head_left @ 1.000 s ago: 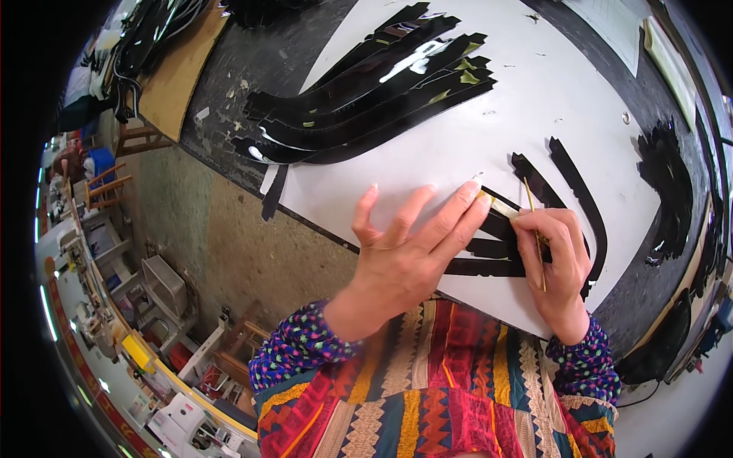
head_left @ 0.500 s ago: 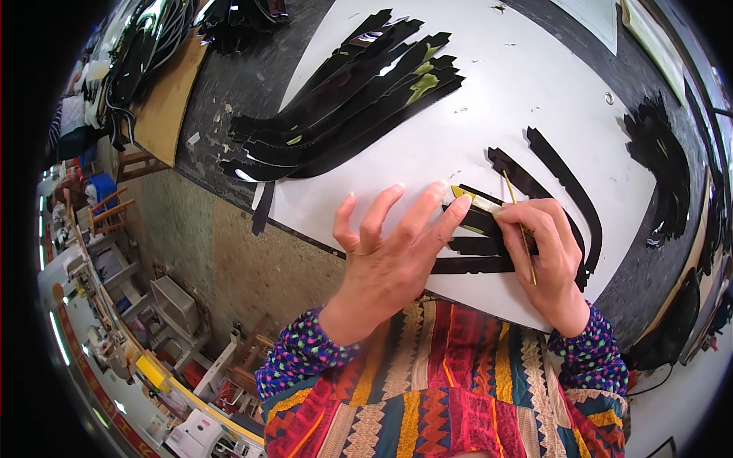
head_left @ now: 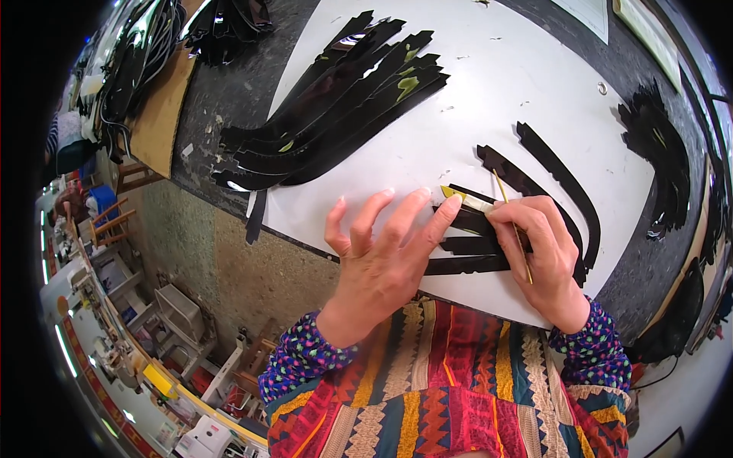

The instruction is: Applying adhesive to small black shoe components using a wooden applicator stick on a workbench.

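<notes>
My left hand [head_left: 385, 256] is spread over the near edge of a white sheet [head_left: 458, 145], fingers apart. Its thumb tip rests on the yellow-green end [head_left: 450, 191] of a small strip whose whitish part [head_left: 478, 202] runs to my right fingertips. My right hand [head_left: 538, 248] is closed, with a thin yellowish stick [head_left: 499, 185] slanting through its grip. Whether the right fingertips also pinch the strip I cannot tell. Beneath and between both hands lie several short black strips [head_left: 467, 265], partly covered. Two longer curved black strips, one outer [head_left: 561, 172] and one inner [head_left: 510, 169], lie just beyond my right hand.
A fanned bundle of glossy black strips [head_left: 343, 114] covers the sheet's far left. Another black pile [head_left: 657, 153] lies on the dark tabletop [head_left: 210, 137] at right. More black pieces [head_left: 229, 30] are at the far left, near a brown board [head_left: 164, 107]. A wooden stool [head_left: 111, 217] stands on the floor.
The whole scene has shifted slightly left in view. Both hands keep nearly the same pose, and the stick is still in my right hand.
</notes>
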Available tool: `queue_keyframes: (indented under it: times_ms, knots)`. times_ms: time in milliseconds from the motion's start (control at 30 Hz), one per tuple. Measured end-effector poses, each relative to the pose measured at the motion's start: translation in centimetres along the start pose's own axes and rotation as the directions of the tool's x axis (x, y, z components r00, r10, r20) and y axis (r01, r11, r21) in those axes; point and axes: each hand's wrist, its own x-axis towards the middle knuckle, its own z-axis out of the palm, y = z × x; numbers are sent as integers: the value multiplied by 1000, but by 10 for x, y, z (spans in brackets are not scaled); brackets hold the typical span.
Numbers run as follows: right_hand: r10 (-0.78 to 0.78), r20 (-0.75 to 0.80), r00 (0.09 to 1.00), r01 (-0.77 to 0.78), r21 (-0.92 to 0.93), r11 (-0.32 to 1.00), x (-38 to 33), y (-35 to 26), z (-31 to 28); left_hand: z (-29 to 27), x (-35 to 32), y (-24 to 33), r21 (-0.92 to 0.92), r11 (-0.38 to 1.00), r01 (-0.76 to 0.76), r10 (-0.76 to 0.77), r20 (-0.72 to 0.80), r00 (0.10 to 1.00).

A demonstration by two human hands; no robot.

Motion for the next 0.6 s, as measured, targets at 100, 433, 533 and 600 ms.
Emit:
queue_keyframes:
  times_ms: [100,433,533,600]
  knots:
    - [-4,-4,1000,4,-1,1000,0,0,0,0,0,0,1,1000,-1,1,2,1000]
    - [-19,-10,1000,19,-3,1000,1,0,1,4,-2,0,16,1000,14,-13,-27,1000]
    - [-17,-2,1000,17,11,1000,3,0,0,3,1,0,67,998,-16,15,9,1000]
    - [-14,-3,1000,14,9,1000,3,1,-1,3,1,0,75,997,-29,27,23,999]
